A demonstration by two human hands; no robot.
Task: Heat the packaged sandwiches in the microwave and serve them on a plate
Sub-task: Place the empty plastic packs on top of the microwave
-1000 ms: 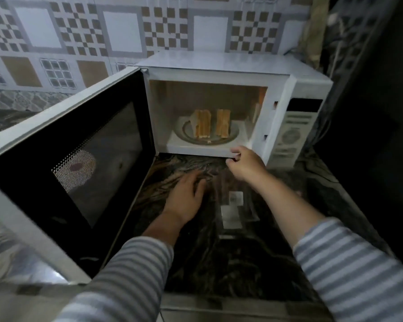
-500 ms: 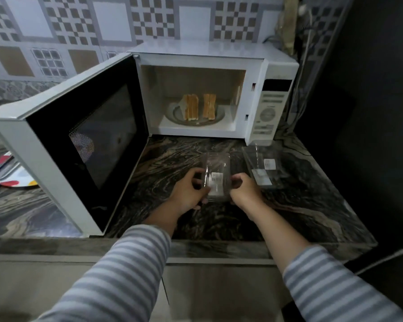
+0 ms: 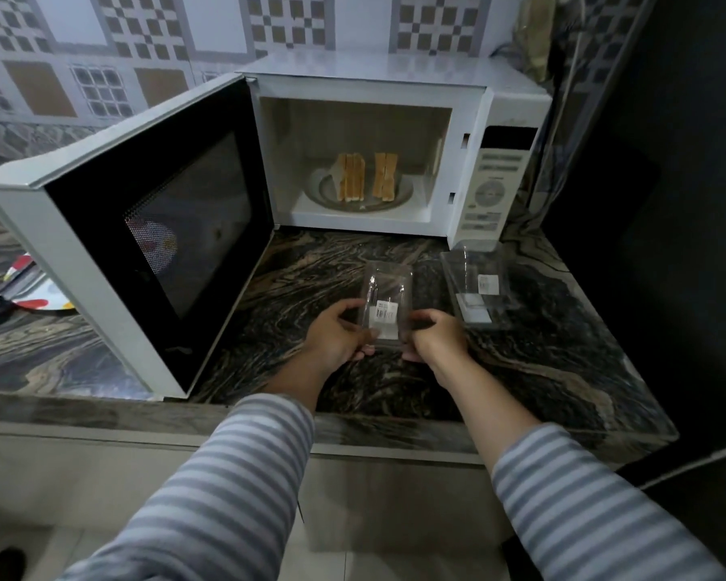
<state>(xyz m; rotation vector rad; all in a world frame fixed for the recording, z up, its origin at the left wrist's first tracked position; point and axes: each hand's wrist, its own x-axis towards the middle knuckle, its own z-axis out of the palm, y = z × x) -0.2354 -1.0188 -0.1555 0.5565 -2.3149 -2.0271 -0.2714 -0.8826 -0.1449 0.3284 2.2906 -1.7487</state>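
At the centre of the frame an empty clear sandwich package (image 3: pixel 385 304) is gripped between the left hand (image 3: pixel 337 334) and the right hand (image 3: pixel 436 338), fingers curled on its two long sides above the dark marbled tabletop (image 3: pixel 311 287). A second clear package (image 3: pixel 476 289) is seen just to the right, below the microwave (image 3: pixel 395 148). The microwave door (image 3: pixel 156 228) is swung wide at left, and two sandwiches (image 3: pixel 365 177) are stood on the turntable plate (image 3: pixel 317 190) inside.

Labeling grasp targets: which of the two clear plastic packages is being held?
The nearer package, with the barcode sticker, held between the left hand and right hand. The other package lies untouched on the counter below the microwave's control panel.
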